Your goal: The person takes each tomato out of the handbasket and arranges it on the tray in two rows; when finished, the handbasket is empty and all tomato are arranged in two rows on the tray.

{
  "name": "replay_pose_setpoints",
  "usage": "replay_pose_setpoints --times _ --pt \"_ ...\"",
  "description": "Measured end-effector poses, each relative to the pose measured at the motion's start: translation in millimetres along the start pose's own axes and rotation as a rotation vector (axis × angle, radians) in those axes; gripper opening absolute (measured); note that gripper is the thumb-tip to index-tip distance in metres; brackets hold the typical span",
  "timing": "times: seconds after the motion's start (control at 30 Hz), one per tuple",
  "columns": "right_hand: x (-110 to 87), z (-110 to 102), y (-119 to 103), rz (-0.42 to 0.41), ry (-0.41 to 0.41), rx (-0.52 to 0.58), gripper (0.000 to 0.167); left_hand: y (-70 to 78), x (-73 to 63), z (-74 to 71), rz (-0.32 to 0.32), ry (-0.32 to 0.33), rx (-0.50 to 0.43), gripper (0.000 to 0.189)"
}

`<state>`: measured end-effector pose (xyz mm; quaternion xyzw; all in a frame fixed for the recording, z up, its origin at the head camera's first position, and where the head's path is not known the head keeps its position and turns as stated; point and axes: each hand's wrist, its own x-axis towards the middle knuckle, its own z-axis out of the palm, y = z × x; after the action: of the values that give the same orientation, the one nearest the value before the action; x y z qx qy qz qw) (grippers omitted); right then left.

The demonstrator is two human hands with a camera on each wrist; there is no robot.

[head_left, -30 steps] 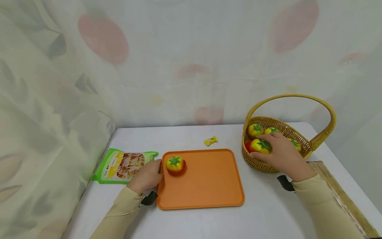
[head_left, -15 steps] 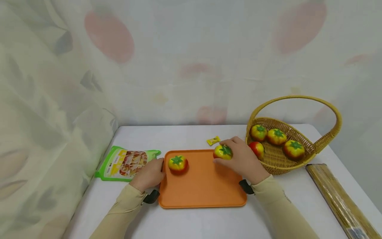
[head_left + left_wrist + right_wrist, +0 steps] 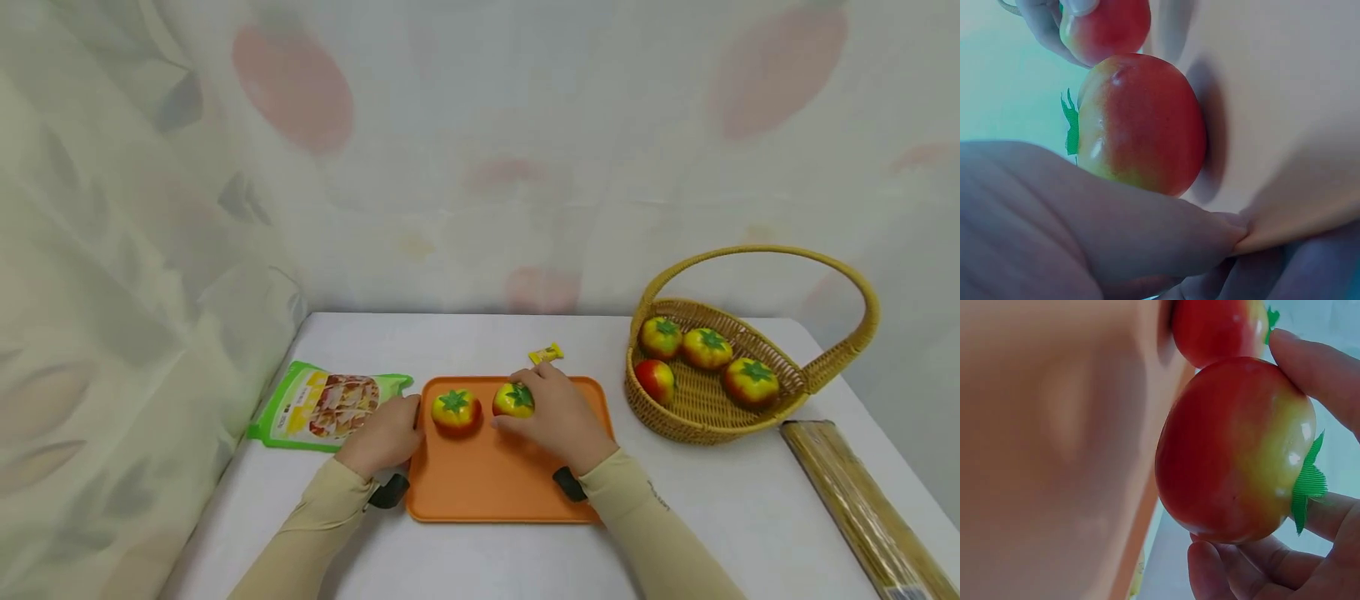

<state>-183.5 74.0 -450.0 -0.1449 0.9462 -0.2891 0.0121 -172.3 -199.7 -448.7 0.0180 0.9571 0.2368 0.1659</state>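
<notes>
My left hand (image 3: 382, 437) pinches the left rim of an orange tray (image 3: 495, 487) between thumb and fingers. Just inside that rim sits a red-and-yellow tomato (image 3: 455, 414) with green leaves on top, seen side-on in the left wrist view. A second tomato (image 3: 1229, 456) is in my right hand (image 3: 561, 414), thumb on one side and fingertips on the other. It hangs low over the tray's back half, casting a shadow there, to the right of the first tomato. Part of it is covered by the right hand in the head view.
A wicker basket (image 3: 686, 429) with a tall handle stands at the right and holds several tomatoes. In front of it lies a long wrapped brown bundle (image 3: 855, 504). A green-edged food bag (image 3: 341, 404) lies left of the tray, and a small yellow wrapped candy (image 3: 546, 353) behind it.
My right hand has lifted a tomato out of the basket and carried it left over the tray, close to the first tomato. The left hand has stayed at the tray's rim.
</notes>
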Motion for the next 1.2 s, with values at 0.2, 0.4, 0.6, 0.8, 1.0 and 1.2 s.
replay_pose_setpoints --times 0.2,0.4,0.6,0.8,1.0,1.2 --pt "-0.8 4.7 -1.3 0.016 -0.003 -0.008 0.068 1.3 -1.3 -1.7 0.004 -0.004 -0.001 0.036" --pt "-1.9 7.7 -2.1 0.012 -0.015 -0.029 0.069 -0.1 0.0 -0.6 -0.003 -0.007 -0.019 0.037" --pt "-2.0 8.5 -3.3 -0.004 -0.001 -0.025 0.067 0.1 0.4 -0.8 0.004 -0.002 0.001 0.036" --pt "-1.4 9.1 -1.9 -0.001 -0.010 -0.034 0.068 -1.5 1.3 -0.4 0.023 -0.001 0.005 0.032" --pt "-0.1 11.2 0.1 0.000 -0.019 -0.042 0.069 -2.3 1.7 0.0 0.034 0.004 -0.002 0.031" --pt "0.7 10.9 0.3 0.002 -0.018 -0.047 0.069 -1.1 1.0 -0.2 0.033 0.000 -0.005 0.033"
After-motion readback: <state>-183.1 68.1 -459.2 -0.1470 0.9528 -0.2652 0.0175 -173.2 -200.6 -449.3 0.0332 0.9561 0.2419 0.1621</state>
